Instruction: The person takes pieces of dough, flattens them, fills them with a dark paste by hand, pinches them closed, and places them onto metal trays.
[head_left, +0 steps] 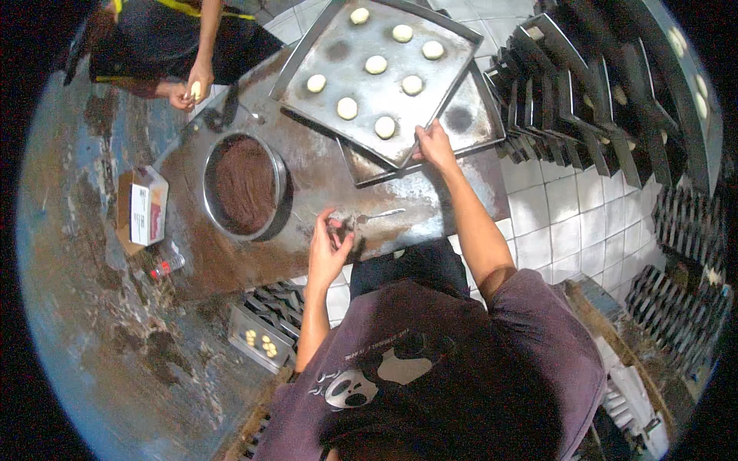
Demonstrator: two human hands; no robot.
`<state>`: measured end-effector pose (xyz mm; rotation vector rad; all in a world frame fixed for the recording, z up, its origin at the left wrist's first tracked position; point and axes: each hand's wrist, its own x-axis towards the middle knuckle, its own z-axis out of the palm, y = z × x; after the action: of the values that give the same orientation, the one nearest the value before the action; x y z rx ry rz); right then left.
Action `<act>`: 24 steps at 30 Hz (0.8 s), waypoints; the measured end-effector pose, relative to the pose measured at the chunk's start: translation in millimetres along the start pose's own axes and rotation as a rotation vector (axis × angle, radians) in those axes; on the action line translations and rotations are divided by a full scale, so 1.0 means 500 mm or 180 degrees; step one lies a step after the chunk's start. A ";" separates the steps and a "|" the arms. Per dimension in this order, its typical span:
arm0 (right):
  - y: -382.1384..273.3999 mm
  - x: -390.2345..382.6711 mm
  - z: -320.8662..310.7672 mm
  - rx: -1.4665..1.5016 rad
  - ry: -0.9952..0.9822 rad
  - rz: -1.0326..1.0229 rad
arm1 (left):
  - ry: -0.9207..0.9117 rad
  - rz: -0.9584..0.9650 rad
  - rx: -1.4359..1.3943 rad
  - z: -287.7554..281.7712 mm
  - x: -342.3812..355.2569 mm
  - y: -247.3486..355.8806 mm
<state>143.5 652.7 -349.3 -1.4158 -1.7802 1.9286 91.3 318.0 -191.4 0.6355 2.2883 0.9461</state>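
Note:
My right hand (434,146) grips the near corner of a square metal baking tray (369,96), with its fingers at the rim. Several round pale dough balls (411,84) sit spaced apart on it. This tray lies skewed over a second metal tray (481,115), which is partly covered. My left hand (330,247) hovers near the table's front edge, its thumb and fingers apart and dark smears on them; nothing shows between them. Just right of it, a spoon (384,213) rests on the table. Beyond it to the left stands a round metal bowl (244,184) of brown filling.
A co-worker's hands (192,94) hold a pale dough piece at the far left. A small open carton (146,211) and a red-capped clear container (167,266) lie left of the bowl. Stacked trays (569,115) stand at right; a tray of dough pieces (261,343) sits lower left.

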 end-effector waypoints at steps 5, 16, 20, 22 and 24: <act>0.099 0.092 -0.103 -0.0552 0.0543 -0.0990 | 0.0236 -0.0157 -0.0064 -0.009 -0.053 -0.046; 0.049 0.175 -0.016 0.3304 -0.1387 0.0783 | 0.0189 -0.0587 0.0207 -0.032 -0.112 -0.061; 0.093 0.198 -0.003 0.3487 -0.0547 0.0582 | 0.0236 -0.0528 0.0167 -0.031 -0.118 -0.059; 0.104 0.198 0.000 0.3306 -0.0024 0.0626 | 0.0202 -0.0569 0.0158 -0.026 -0.121 -0.068; 0.108 0.194 -0.017 0.2889 0.0388 0.0704 | 0.0208 -0.0582 0.0162 -0.022 -0.123 -0.076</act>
<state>121.9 708.0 -443.4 -1.3331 -0.5277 2.2266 120.6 251.0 -193.0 0.4128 2.3877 0.8347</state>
